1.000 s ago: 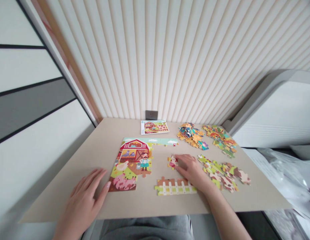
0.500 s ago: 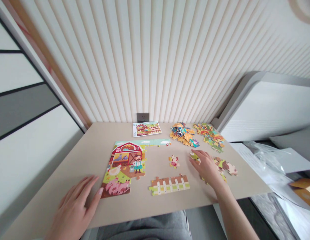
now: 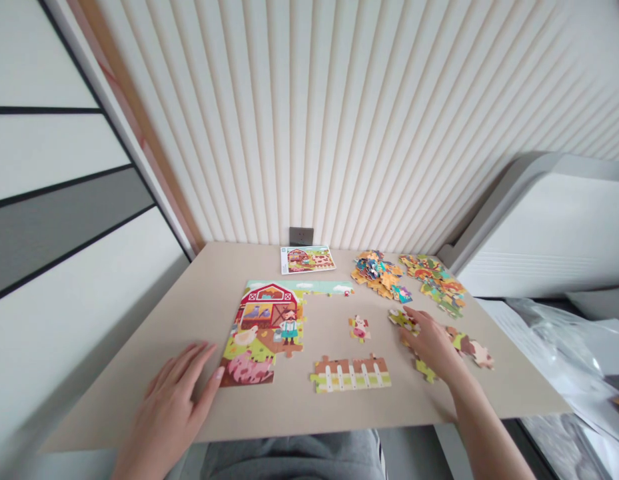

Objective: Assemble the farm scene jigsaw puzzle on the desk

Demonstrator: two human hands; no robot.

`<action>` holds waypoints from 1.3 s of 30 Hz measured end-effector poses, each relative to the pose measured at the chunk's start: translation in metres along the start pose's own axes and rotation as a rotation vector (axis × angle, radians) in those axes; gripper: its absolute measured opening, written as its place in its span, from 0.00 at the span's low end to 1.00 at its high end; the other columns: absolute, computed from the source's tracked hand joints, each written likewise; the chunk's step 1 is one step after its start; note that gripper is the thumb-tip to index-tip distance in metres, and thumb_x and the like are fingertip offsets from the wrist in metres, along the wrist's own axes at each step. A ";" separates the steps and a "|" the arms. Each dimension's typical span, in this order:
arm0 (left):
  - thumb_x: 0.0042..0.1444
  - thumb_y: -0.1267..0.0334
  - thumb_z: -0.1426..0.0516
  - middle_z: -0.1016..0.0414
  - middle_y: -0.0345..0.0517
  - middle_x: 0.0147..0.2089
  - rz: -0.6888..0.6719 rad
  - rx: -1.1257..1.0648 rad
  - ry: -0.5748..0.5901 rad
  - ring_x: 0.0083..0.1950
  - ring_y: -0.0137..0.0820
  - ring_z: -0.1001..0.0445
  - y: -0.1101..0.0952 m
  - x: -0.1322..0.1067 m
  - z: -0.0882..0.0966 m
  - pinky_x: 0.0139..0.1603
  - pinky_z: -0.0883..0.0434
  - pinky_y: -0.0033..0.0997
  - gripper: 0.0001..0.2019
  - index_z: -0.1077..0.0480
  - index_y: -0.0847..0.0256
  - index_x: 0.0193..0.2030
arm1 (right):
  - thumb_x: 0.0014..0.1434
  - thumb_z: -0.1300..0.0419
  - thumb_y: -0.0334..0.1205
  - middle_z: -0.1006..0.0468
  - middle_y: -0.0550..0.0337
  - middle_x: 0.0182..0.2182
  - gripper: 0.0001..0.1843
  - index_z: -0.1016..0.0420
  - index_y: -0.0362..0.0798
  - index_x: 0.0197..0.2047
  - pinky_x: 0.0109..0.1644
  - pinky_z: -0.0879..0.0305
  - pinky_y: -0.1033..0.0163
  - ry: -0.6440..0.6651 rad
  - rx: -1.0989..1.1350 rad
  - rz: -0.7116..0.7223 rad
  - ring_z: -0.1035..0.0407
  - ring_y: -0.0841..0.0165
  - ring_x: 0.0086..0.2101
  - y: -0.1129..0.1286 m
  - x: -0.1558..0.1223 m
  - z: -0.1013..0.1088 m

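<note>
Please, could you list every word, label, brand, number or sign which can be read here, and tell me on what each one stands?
No text can be read in this picture.
Picture card: a small mark at its upper left corner, too small to read.
Partly built puzzle: drawings only, no lettering that I can see.
Wall socket: no legible lettering.

1. A person's left hand (image 3: 174,400) lies on a beige table (image 3: 329,420), thumb by a partly assembled barn puzzle (image 3: 269,327).
2. The right hand (image 3: 432,341) partly covers loose farm pieces (image 3: 482,353), fingertips at a green piece (image 3: 397,317).
3. Between the hands I see a cow-face piece (image 3: 360,328) and a white-fence strip (image 3: 353,373).
4. Nearer the wall (image 3: 309,120): a barn picture card (image 3: 308,260) and an orange-and-blue pile (image 3: 376,272).
</note>
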State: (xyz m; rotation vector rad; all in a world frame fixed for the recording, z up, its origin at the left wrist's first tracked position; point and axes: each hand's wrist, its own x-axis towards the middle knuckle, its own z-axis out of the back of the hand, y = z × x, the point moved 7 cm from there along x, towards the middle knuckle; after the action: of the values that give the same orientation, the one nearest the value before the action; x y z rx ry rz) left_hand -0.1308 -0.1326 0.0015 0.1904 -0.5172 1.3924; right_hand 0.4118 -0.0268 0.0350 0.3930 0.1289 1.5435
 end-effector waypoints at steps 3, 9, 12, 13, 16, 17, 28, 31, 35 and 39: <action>0.68 0.47 0.48 0.30 0.54 0.68 -0.005 -0.010 -0.007 0.69 0.48 0.32 0.000 -0.001 -0.001 0.69 0.35 0.51 0.26 0.38 0.55 0.69 | 0.64 0.40 0.47 0.23 0.46 0.57 0.28 0.28 0.49 0.65 0.58 0.31 0.48 -0.050 0.131 0.105 0.25 0.51 0.53 0.043 0.005 0.009; 0.69 0.48 0.47 0.30 0.55 0.68 -0.002 0.000 -0.011 0.69 0.48 0.32 -0.005 0.001 0.003 0.69 0.35 0.51 0.26 0.36 0.56 0.68 | 0.64 0.40 0.34 0.25 0.50 0.59 0.28 0.29 0.54 0.67 0.64 0.34 0.53 0.142 0.340 0.551 0.29 0.58 0.58 0.178 0.029 -0.026; 0.69 0.49 0.47 0.30 0.55 0.68 -0.016 0.021 -0.015 0.69 0.47 0.32 -0.010 0.003 0.006 0.69 0.35 0.50 0.25 0.35 0.56 0.68 | 0.63 0.40 0.32 0.23 0.50 0.56 0.27 0.27 0.53 0.65 0.63 0.32 0.54 0.169 0.343 0.603 0.27 0.59 0.55 0.209 0.051 -0.048; 0.69 0.49 0.47 0.30 0.54 0.68 -0.026 0.031 -0.016 0.68 0.46 0.31 -0.011 0.003 0.006 0.68 0.34 0.49 0.24 0.34 0.56 0.67 | 0.63 0.40 0.31 0.23 0.49 0.56 0.26 0.26 0.52 0.64 0.63 0.32 0.54 0.172 0.341 0.605 0.26 0.59 0.55 0.213 0.056 -0.054; 0.69 0.50 0.46 0.29 0.53 0.67 -0.063 0.070 0.005 0.67 0.45 0.30 -0.011 0.004 0.006 0.67 0.33 0.48 0.25 0.35 0.55 0.69 | 0.64 0.40 0.32 0.22 0.51 0.56 0.24 0.25 0.52 0.63 0.63 0.32 0.55 0.175 0.322 0.623 0.26 0.60 0.54 0.214 0.063 -0.066; 0.69 0.50 0.46 0.29 0.53 0.67 -0.076 0.084 0.016 0.67 0.46 0.29 -0.011 0.005 0.007 0.66 0.32 0.49 0.25 0.35 0.55 0.70 | 0.65 0.40 0.34 0.22 0.51 0.56 0.23 0.24 0.53 0.62 0.63 0.33 0.54 0.172 0.304 0.637 0.27 0.60 0.55 0.212 0.061 -0.068; 0.72 0.60 0.49 0.25 0.51 0.59 -0.459 -0.183 0.177 0.62 0.40 0.28 -0.118 0.141 0.014 0.67 0.33 0.46 0.16 0.26 0.55 0.59 | 0.73 0.46 0.36 0.21 0.54 0.57 0.17 0.19 0.59 0.56 0.63 0.37 0.48 0.049 0.121 0.792 0.28 0.60 0.55 0.209 0.044 -0.068; 0.71 0.63 0.48 0.22 0.50 0.52 -0.534 -0.223 0.211 0.56 0.40 0.25 -0.135 0.168 -0.017 0.62 0.30 0.45 0.13 0.22 0.56 0.52 | 0.72 0.45 0.36 0.20 0.54 0.56 0.17 0.20 0.60 0.57 0.61 0.35 0.49 0.031 0.084 0.780 0.28 0.59 0.55 0.212 0.043 -0.069; 0.69 0.64 0.47 0.22 0.51 0.54 -0.550 -0.227 0.204 0.57 0.40 0.25 -0.136 0.170 -0.041 0.62 0.29 0.47 0.12 0.22 0.57 0.50 | 0.72 0.45 0.37 0.22 0.54 0.57 0.17 0.21 0.62 0.59 0.60 0.35 0.49 0.016 0.065 0.766 0.29 0.58 0.55 0.210 0.041 -0.070; 0.70 0.63 0.47 0.23 0.50 0.55 -0.537 -0.257 0.197 0.58 0.41 0.26 -0.131 0.160 -0.042 0.63 0.31 0.48 0.12 0.22 0.56 0.51 | 0.73 0.45 0.38 0.22 0.53 0.56 0.18 0.23 0.60 0.60 0.63 0.38 0.47 0.013 0.107 0.729 0.30 0.58 0.56 0.207 0.043 -0.066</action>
State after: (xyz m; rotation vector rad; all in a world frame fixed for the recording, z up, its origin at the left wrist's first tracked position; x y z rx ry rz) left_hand 0.0198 0.0026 0.0599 -0.0190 -0.4346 0.8019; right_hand 0.1961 0.0225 0.0477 0.5509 0.0812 2.2628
